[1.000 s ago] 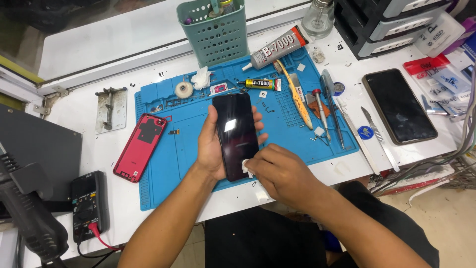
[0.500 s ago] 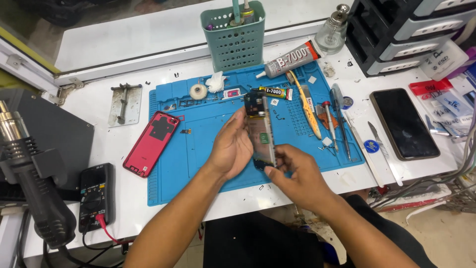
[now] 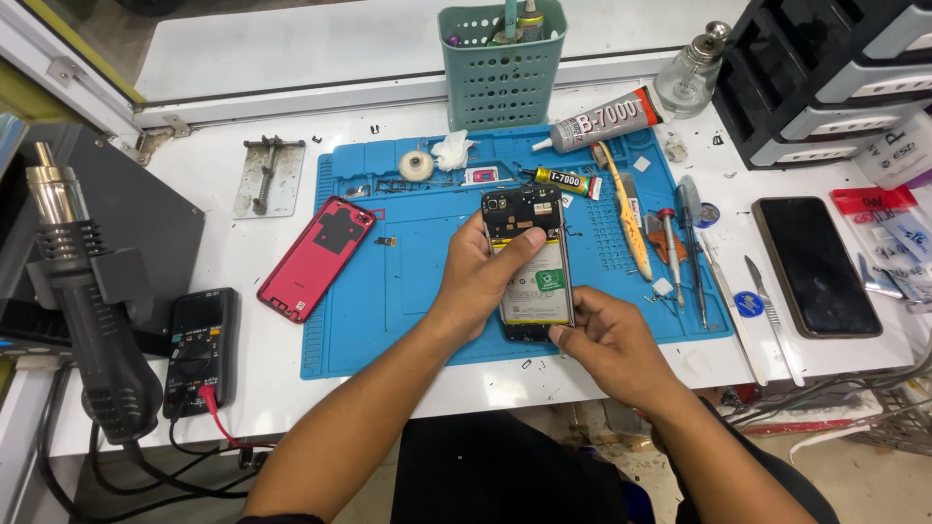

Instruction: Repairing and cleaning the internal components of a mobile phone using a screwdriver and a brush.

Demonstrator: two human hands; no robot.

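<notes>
Right hand [image 3: 610, 342] pinched the bottom edge of the opened phone [image 3: 529, 262], fingers closed on it. Left hand [image 3: 482, 277] gripped its left side, thumb across the exposed battery; phone was held just above the blue mat [image 3: 388, 311]. Red back cover [image 3: 316, 257] lay at the mat's left edge. Farther back, green slotted basket [image 3: 501, 70] held upright tools and tubes; which ones, couldn't tell.

Bare forearms, no sleeves or gloves; dark trousers on lap.
</notes>
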